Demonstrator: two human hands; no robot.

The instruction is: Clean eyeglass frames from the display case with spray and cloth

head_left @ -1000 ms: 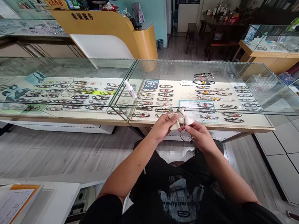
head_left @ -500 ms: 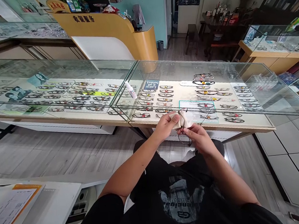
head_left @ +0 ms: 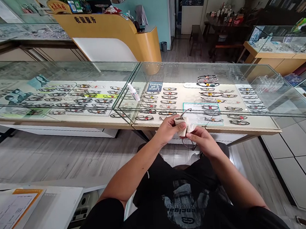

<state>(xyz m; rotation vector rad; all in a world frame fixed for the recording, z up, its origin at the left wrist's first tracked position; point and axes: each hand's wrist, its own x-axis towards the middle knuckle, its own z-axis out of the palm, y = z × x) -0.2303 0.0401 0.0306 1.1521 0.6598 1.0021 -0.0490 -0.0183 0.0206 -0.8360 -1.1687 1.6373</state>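
A pair of eyeglasses (head_left: 189, 146) hangs between my hands, close to the front edge of the display case. Around its upper part is a folded cream cleaning cloth (head_left: 183, 125), and one thin temple pokes out above it. My left hand (head_left: 171, 128) is closed, pinching the cloth with the thumb on top. The fingers of my right hand (head_left: 201, 139) are closed on the eyeglasses at the cloth's lower edge. One lens is covered by the cloth; the other rim shows below.
The glass display case (head_left: 251, 119) holds rows of eyeglass frames. A small white spray bottle (head_left: 133, 92) stands on the glass top. Papers (head_left: 15, 213) lie on a white surface at lower left. A yellow counter (head_left: 147, 48) stands farther back.
My left thumb and the cloth have shifted slightly over the lens. More of the temple shows above the cloth. Both hands keep their grip.
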